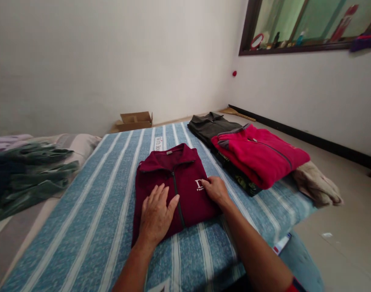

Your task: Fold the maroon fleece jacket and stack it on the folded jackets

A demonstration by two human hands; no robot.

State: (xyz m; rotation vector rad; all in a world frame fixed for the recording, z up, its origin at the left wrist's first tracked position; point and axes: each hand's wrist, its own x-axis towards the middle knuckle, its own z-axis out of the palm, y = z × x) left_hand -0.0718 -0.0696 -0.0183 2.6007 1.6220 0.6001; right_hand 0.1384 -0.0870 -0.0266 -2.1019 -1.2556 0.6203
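Hands (pixel 185 202) press flat a maroon jacket (pixel 173 182) with white "D" logo (pixel 199 184).

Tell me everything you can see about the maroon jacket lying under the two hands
The maroon jacket looks like soft fleece, with a stand-up collar, a dark front zipper closed to the neck and small white lettering on the chest. It is folded into a neat rectangle and lies flat, collar away from the camera, on the blue striped mattress. The left hand rests palm down on its lower front; the right hand presses the edge beside the lettering.
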